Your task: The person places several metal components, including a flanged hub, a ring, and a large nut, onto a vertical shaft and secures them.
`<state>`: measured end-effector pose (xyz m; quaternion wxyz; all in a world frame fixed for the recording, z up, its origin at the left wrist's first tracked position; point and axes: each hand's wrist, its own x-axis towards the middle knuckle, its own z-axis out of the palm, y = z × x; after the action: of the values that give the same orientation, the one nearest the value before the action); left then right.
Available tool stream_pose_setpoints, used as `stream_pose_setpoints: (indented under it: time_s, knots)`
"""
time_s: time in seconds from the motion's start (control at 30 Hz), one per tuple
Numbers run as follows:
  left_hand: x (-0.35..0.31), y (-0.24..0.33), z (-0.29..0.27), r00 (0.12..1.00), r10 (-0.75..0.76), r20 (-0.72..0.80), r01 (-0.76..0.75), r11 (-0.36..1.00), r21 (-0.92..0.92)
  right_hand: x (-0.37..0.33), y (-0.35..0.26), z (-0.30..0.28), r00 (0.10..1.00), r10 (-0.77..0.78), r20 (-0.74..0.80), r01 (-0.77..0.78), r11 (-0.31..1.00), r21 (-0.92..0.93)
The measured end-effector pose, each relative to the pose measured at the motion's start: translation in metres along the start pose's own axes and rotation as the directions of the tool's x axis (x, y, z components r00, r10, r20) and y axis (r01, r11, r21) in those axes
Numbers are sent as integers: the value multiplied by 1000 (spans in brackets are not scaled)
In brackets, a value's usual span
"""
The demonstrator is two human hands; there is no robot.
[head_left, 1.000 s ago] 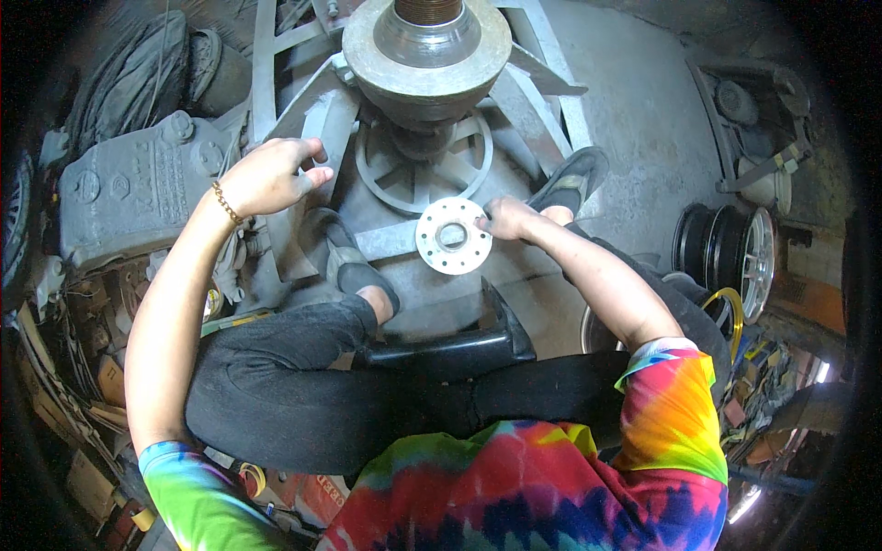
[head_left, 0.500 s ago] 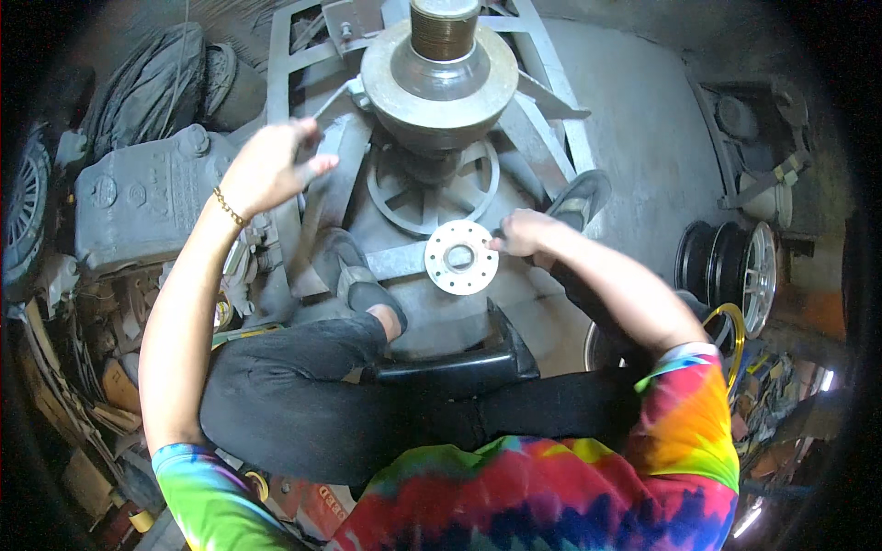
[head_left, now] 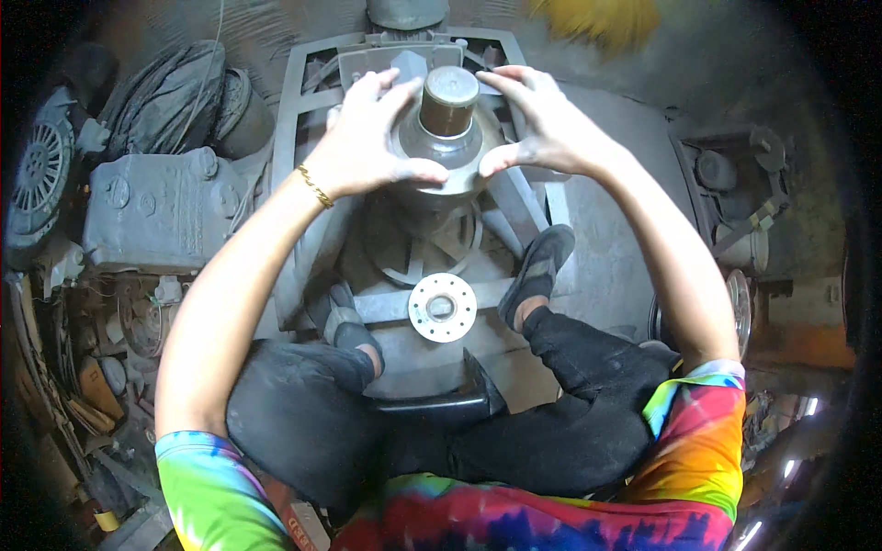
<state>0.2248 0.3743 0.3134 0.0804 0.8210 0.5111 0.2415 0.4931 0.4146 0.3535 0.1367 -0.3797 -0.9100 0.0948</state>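
A metal spindle with a threaded post (head_left: 448,108) rises from a wide round collar (head_left: 439,184) at the top middle. My left hand (head_left: 367,138) is at the collar's left side, fingers spread and thumb pointing inward. On the other side, my right hand (head_left: 542,124) mirrors it, its fingers curved apart. Both thumbs overlap the collar's near edge; whether they press on it I cannot tell. Neither hand holds a separate thing. Below the spindle, between my feet, a round pale metal disc (head_left: 420,308) with a ring of small holes faces upward.
A grey metal frame (head_left: 294,129) surrounds the spindle, with a spoked wheel low inside it. A dusty engine-like casing (head_left: 156,216) and an alloy wheel (head_left: 41,174) stand at left. More wheel rims (head_left: 738,312) are at right. A black bar (head_left: 432,404) lies near my knees.
My right hand has left the edge of the holed disc and risen to the spindle. My left hand has moved right, away from the thin rod beside the collar. The view has shifted too.
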Motion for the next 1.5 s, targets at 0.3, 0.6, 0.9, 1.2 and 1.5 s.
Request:
stream_pose_setpoints:
  time_s: [0.3,0.6,0.9,1.2,1.5]
  knots:
    - [5,-16,9,996,57,62,-50,994,-102,21,7,40,994,-107,-12,107,981,163]
    - [10,-6,7,996,85,-9,-83,945,-317,21,3,42,986,-131,-104,158,934,321]
    - [24,1,-17,991,100,-92,-128,914,-384,27,-7,1,973,-152,-176,207,912,355]
    - [26,63,-74,975,-167,-148,-99,270,-958,46,-87,-102,957,24,-290,150,813,563]
    - [-68,99,-119,891,-437,-126,68,403,-913,81,-161,-61,959,131,-252,54,785,617]
